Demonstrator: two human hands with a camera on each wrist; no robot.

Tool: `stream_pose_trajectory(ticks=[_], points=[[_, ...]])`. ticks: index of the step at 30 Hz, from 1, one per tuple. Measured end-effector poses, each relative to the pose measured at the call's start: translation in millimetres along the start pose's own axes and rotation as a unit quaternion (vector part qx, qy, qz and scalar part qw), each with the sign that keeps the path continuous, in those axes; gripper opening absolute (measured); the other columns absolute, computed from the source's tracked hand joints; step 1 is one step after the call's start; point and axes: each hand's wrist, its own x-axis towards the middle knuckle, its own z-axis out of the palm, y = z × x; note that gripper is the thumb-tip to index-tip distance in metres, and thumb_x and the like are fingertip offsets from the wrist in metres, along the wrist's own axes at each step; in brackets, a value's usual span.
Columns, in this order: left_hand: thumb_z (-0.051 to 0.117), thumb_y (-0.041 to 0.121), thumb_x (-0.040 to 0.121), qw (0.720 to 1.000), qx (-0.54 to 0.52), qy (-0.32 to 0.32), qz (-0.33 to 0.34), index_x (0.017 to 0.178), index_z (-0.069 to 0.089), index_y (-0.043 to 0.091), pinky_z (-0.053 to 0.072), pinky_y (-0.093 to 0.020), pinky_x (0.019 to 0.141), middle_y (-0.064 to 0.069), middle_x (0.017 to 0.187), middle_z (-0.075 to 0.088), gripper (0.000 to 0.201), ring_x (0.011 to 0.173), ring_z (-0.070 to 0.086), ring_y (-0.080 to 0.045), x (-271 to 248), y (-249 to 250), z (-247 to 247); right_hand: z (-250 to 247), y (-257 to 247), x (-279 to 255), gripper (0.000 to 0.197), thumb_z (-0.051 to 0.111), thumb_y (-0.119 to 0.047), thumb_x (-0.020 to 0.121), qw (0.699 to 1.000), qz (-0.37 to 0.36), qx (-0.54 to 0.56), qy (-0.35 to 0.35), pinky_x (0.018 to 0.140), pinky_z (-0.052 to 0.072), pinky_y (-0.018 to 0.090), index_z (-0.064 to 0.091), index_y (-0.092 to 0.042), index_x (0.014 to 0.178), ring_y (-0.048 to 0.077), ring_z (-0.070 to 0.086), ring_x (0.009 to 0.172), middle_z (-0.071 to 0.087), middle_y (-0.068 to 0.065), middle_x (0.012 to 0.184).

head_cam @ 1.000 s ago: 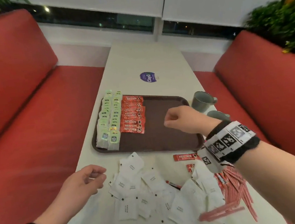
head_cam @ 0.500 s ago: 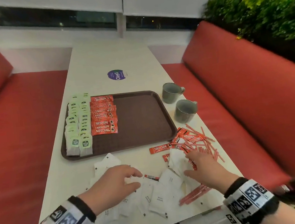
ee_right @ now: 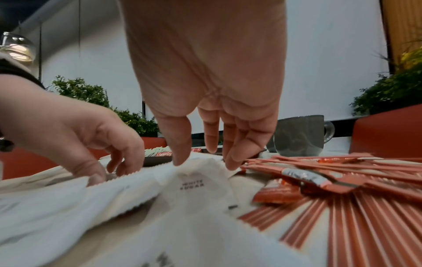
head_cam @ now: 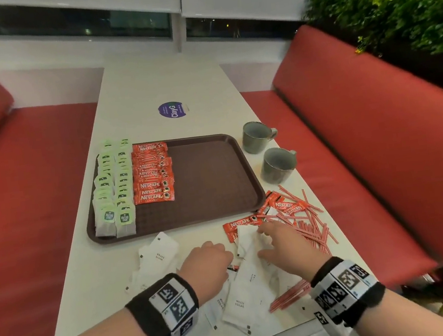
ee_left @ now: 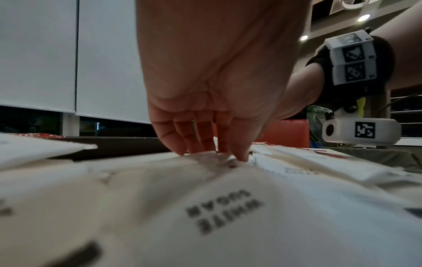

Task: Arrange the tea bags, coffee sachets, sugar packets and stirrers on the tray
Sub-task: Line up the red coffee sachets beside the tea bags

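The right hand reaches down with fingers spread and nearly straight, its fingertips touching the top of a white sugar packet; nothing is pinched yet, and the pose looks meant to pin or slide one packet free of the heap. The left hand sits just to its left with fingers bent down, tips on the paper; whether it has nipped an edge I cannot tell, since the contact is blurred in its wrist view.

Both work in the sugar packets, scattered on the table near the person. To their right lie the loose stirrers with a few stray coffee sachets among them.

Farther off sits the tray. Tea bags fill two columns at its left edge, with a coffee sachet column beside them, so the bare right part is probably kept for sugar and stirrers. Two mugs stand right of the tray.
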Motion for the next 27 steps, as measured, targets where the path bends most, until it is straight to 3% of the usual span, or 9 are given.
stream_pose_trajectory(ticks=[3,7,11,14,16,19,22,24,27], points=[[0.048,0.022,0.095,1.000,-0.010,0.012,-0.024,0.113,0.053,0.015,0.040,-0.033,0.083,-0.004,0.113,0.052,0.020,0.107,0.044,-0.023,1.6,-0.8,-1.2,-3.0,5.0,0.4,0.049,0.067,-0.028,0.086,1.000,0.013,0.006,-0.004,0.075,0.049,0.024,0.049,-0.024,0.131,0.015,0.056,0.107,0.052,-0.003,0.130],[0.047,0.016,0.093,0.997,-0.055,0.030,-0.052,0.104,0.054,0.017,0.040,-0.033,0.085,-0.002,0.109,0.055,0.013,0.104,0.045,-0.022,1.9,-5.5,-6.6,4.1,2.2,-1.6,0.052,0.069,-0.027,0.085,0.999,0.015,-0.006,-0.028,0.078,0.045,0.021,0.047,-0.024,0.132,0.015,0.057,0.104,0.057,-0.001,0.124],[0.043,0.012,0.090,0.984,-0.145,0.069,-0.083,0.085,0.048,0.023,0.044,-0.033,0.082,0.000,0.092,0.055,0.013,0.092,0.049,-0.022,-6.3,-15.4,-17.3,9.2,-4.9,2.0,0.052,0.069,-0.023,0.085,0.999,-0.006,-0.002,-0.034,0.078,0.048,0.024,0.046,-0.023,0.131,0.018,0.058,0.102,0.058,0.000,0.121],[0.046,0.015,0.093,0.968,-0.189,0.126,-0.106,0.091,0.056,0.025,0.046,-0.033,0.080,0.002,0.092,0.058,0.015,0.087,0.051,-0.018,-14.3,-25.9,-26.6,6.5,-5.2,5.7,0.045,0.067,-0.019,0.086,0.996,-0.029,0.060,-0.056,0.064,0.046,0.017,0.050,-0.024,0.128,0.014,0.058,0.094,0.058,-0.001,0.116],[0.047,0.017,0.095,0.959,-0.212,0.153,-0.113,0.101,0.060,0.027,0.046,-0.030,0.083,0.004,0.097,0.060,0.017,0.090,0.051,-0.014,-18.4,-33.4,-31.4,-2.9,-3.1,9.4,0.036,0.062,-0.017,0.090,0.995,-0.028,0.095,-0.033,0.061,0.044,0.016,0.053,-0.025,0.124,0.012,0.057,0.092,0.059,-0.003,0.113],[0.050,0.018,0.095,0.930,-0.292,0.171,-0.142,0.101,0.063,0.028,0.046,-0.023,0.073,0.010,0.096,0.061,0.017,0.086,0.054,-0.009,-24.9,-40.8,-34.4,-20.2,1.0,19.5,0.033,0.056,-0.013,0.093,0.998,-0.026,0.057,0.022,0.074,0.045,0.019,0.055,-0.020,0.125,0.013,0.056,0.097,0.060,-0.001,0.118],[0.055,0.019,0.093,0.894,-0.375,0.182,-0.166,0.095,0.061,0.030,0.043,-0.015,0.059,0.011,0.090,0.058,0.012,0.080,0.056,-0.008,-32.1,-43.0,-35.1,-24.8,-1.0,34.4,0.037,0.054,-0.010,0.091,0.995,-0.077,-0.051,0.024,0.092,0.046,0.028,0.055,-0.018,0.128,0.020,0.054,0.113,0.058,0.003,0.125],[0.059,0.018,0.091,0.873,-0.416,0.185,-0.173,0.092,0.063,0.028,0.042,-0.016,0.062,0.005,0.089,0.061,0.011,0.083,0.057,-0.012,-35.7,-44.1,-36.0,-21.6,-6.4,45.4,0.039,0.051,-0.010,0.092,0.984,-0.114,-0.136,-0.002,0.096,0.045,0.035,0.055,-0.020,0.129,0.023,0.049,0.114,0.056,0.003,0.124],[0.062,0.015,0.088,0.841,-0.478,0.170,-0.188,0.090,0.066,0.024,0.051,-0.031,0.076,-0.004,0.089,0.067,0.010,0.086,0.063,-0.018,-37.9,-46.7,-32.9,-16.1,-16.0,58.2,0.039,0.049,-0.010,0.092,0.961,-0.151,-0.230,-0.036,0.093,0.044,0.037,0.052,-0.019,0.131,0.024,0.047,0.111,0.056,0.003,0.121]])
